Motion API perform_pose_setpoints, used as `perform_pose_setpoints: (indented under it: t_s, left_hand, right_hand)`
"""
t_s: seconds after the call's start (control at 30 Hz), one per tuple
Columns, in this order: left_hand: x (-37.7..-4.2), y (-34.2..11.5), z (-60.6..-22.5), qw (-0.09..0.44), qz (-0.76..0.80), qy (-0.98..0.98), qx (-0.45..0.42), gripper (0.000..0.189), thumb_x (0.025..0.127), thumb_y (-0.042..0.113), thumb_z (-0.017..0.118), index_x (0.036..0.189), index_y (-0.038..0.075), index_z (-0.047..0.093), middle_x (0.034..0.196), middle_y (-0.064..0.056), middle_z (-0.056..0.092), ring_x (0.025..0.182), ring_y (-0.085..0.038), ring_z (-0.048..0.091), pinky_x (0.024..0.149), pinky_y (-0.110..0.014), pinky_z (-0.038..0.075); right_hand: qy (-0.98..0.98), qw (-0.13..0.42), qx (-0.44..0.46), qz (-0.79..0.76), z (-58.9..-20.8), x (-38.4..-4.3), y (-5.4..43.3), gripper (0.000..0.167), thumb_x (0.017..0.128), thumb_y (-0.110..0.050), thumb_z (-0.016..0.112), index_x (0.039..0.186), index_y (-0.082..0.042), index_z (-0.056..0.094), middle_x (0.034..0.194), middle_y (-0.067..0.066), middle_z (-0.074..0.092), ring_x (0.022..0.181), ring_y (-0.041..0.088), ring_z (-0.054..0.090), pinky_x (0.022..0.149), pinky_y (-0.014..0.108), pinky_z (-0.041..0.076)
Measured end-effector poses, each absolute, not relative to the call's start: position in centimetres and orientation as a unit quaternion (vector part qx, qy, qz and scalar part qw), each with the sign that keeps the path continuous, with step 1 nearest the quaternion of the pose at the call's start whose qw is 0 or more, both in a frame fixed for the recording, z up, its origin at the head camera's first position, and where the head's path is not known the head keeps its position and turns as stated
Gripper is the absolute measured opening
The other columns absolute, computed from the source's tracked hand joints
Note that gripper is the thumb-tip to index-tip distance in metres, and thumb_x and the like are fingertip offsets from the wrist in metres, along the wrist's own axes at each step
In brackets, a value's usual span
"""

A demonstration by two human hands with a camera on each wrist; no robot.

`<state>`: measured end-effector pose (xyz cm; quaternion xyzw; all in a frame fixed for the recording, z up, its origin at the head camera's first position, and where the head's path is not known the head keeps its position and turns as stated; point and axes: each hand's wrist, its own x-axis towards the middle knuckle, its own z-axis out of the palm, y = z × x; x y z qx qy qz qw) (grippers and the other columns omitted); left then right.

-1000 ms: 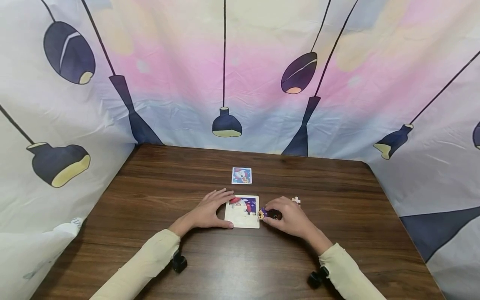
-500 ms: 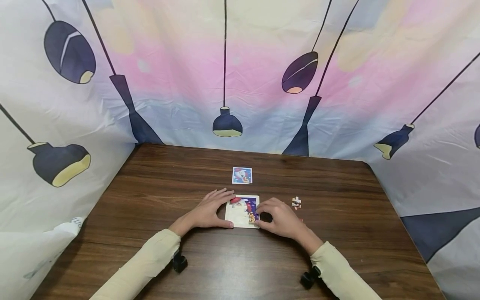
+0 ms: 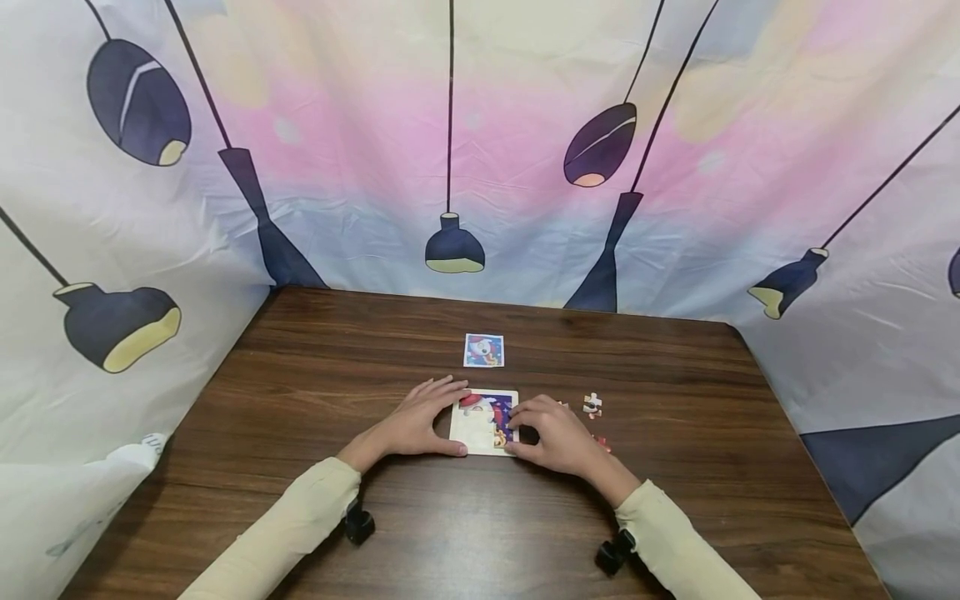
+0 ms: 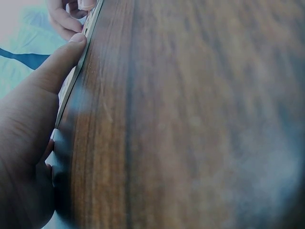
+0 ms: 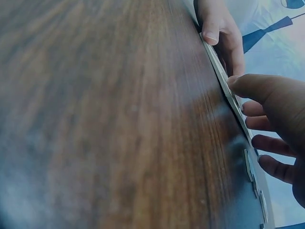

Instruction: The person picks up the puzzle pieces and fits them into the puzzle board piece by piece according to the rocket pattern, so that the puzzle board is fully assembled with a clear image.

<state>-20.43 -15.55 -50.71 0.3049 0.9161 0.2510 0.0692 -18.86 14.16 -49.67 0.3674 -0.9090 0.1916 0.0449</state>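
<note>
A light-coloured jigsaw board [image 3: 472, 437] lies flat on the brown table in the head view, with part of its picture filled in along the top and right. My left hand [image 3: 408, 423] spans the board's left side, its fingers stretched to the upper edge and the thumb at the lower left. At the board's right side, my right hand [image 3: 558, 437] pinches a purple and orange puzzle piece [image 3: 500, 437] that lies in the lower right part. In the right wrist view the right thumb [image 5: 257, 88] touches the board's edge. The fingertips' contact on the piece is partly hidden.
A small picture card [image 3: 483, 351] with the same design lies behind the board. Loose puzzle pieces [image 3: 592, 406] lie to the right, with a red one [image 3: 602, 443] partly behind the right hand. A curtain printed with lamps [image 3: 454, 250] surrounds the table [image 3: 360, 333].
My right hand has moved left, bringing the purple and orange puzzle piece from beside the board into its lower right part. The left hand has stayed in place.
</note>
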Motion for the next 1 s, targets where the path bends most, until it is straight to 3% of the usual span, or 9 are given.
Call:
perform_pose_setpoints:
  t_s: [0.33, 0.73, 1.0]
  left_hand:
    - [-20.45, -15.58, -50.66, 0.071, 0.255, 0.915, 0.305, 0.099, 0.08, 0.069, 0.075, 0.157, 0.017, 0.042, 0.165, -0.003, 0.035, 0.156, -0.029, 0.02, 0.125, -0.058, 0.01]
    - [-20.37, -15.58, -50.55, 0.077, 0.253, 0.916, 0.302, 0.099, 0.08, 0.069, 0.075, 0.158, 0.017, 0.042, 0.165, -0.002, 0.034, 0.156, -0.028, 0.019, 0.125, -0.057, 0.009]
    - [-20.43, -15.57, -50.61, 0.074, 0.254, 0.915, 0.303, 0.1, 0.079, 0.069, 0.075, 0.158, 0.016, 0.042, 0.165, -0.003, 0.034, 0.156, -0.029, 0.019, 0.125, -0.058, 0.009]
  right_hand:
    - [-0.908, 0.054, 0.366, 0.198, -49.71, -19.0, 13.89, 0.03, 0.089, -0.045, 0.079, 0.107, -0.022, 0.079, 0.119, -0.002, 0.072, 0.116, 0.018, 0.061, 0.096, 0.048, 0.055]
    - [-0.907, 0.043, 0.372, 0.194, -50.02, -19.3, 13.72, 0.03, 0.088, -0.045, 0.08, 0.11, -0.023, 0.08, 0.126, 0.0, 0.069, 0.12, 0.02, 0.059, 0.099, 0.044, 0.053]
    - [-0.901, 0.031, 0.361, 0.239, -49.49, -19.1, 14.31, 0.027, 0.093, -0.04, 0.075, 0.113, -0.022, 0.078, 0.125, -0.002, 0.069, 0.122, 0.019, 0.059, 0.102, 0.047, 0.052]
